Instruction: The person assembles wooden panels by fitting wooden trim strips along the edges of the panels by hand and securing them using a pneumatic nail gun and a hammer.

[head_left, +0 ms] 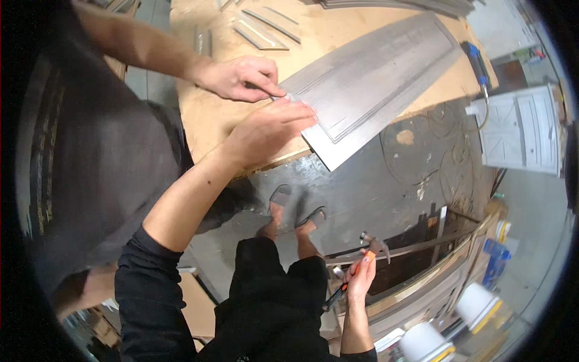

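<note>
A grey panel with a recessed, moulded frame lies on the wooden worktable, its near corner jutting past the edge. My left hand is closed at the panel's near left end, fingers together over its rim; the thumb is mostly hidden. Right beside it, another person's hand pinches at the same end, what it holds too small to make out. Low on the right, away from the table, my right hand is wrapped round the orange and black handle of a claw hammer, head up.
Mitred grey strips lie on the worktable. A blue-handled air blow gun with a hose rests at its right end. An open wooden crate with offcuts stands at my right, near white buckets. A white cabinet stands farther right.
</note>
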Action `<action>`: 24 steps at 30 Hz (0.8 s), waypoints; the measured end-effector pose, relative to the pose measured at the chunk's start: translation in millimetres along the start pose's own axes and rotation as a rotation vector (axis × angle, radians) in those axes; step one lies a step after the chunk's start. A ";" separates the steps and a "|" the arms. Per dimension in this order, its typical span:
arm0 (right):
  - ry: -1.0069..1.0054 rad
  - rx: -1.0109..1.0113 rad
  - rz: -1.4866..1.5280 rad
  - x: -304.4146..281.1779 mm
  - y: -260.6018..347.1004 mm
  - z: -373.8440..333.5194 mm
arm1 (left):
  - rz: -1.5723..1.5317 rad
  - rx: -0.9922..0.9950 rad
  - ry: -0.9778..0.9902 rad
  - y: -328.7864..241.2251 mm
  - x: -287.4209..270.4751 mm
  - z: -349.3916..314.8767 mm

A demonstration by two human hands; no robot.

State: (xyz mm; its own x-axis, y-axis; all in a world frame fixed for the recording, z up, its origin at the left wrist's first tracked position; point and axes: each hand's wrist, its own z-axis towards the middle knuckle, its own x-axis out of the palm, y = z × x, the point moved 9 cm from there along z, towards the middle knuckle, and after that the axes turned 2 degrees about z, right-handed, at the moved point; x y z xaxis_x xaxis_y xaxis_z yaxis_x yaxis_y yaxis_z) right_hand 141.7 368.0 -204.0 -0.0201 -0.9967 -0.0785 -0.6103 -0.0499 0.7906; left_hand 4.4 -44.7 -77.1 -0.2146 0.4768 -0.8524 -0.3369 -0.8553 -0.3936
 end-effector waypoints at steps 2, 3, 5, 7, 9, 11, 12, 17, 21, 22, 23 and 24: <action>0.080 -0.041 -0.078 -14.1 0.2 -0.9 | 0.002 -0.097 -0.077 7.1 3.4 -14.7; 0.100 -0.050 -0.094 -17.8 1.0 -2.0 | 0.040 -0.221 -0.155 12.2 0.6 -22.7; 0.135 -0.047 -0.201 -21.7 1.9 -3.3 | 0.112 -0.286 -0.336 7.2 4.5 -49.0; 0.134 -0.023 -0.212 -24.2 6.7 -4.7 | 0.096 -0.465 -0.402 -25.5 19.1 -61.9; 0.132 0.024 -0.181 -34.8 7.4 1.7 | -0.106 -0.720 -0.504 -52.4 34.1 -63.5; 0.147 0.051 -0.160 -25.8 22.2 -2.7 | -0.571 -0.912 -0.712 -62.8 51.3 -59.0; 0.138 0.084 -0.132 -24.6 27.3 -3.4 | -0.882 -0.991 -0.868 -61.4 64.8 -54.9; 0.213 0.002 -0.171 -29.3 51.9 2.5 | -0.695 -1.187 -0.727 -53.1 72.4 -50.6; 0.253 -0.029 -0.151 -50.6 58.5 24.2 | -0.841 -1.209 -0.710 -75.4 80.8 -49.0; 0.261 -0.040 -0.135 -52.3 66.3 28.1 | -0.816 -1.177 -0.778 -76.7 73.2 -44.5; 0.263 -0.021 -0.113 -54.9 72.7 31.2 | -0.783 -1.168 -0.797 -69.3 72.0 -41.4; 0.265 -0.003 -0.089 -56.4 78.3 32.2 | -0.750 -1.155 -0.816 -57.3 73.1 -42.7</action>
State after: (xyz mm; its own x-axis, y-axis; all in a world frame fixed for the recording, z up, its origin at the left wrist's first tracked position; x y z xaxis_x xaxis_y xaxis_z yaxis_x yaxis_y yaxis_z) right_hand 69.6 422.4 -157.3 0.2417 -0.9703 0.0132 -0.5979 -0.1382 0.7895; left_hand 47.1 30.5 -131.6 -0.8649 0.4916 -0.1015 0.1742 0.1043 -0.9792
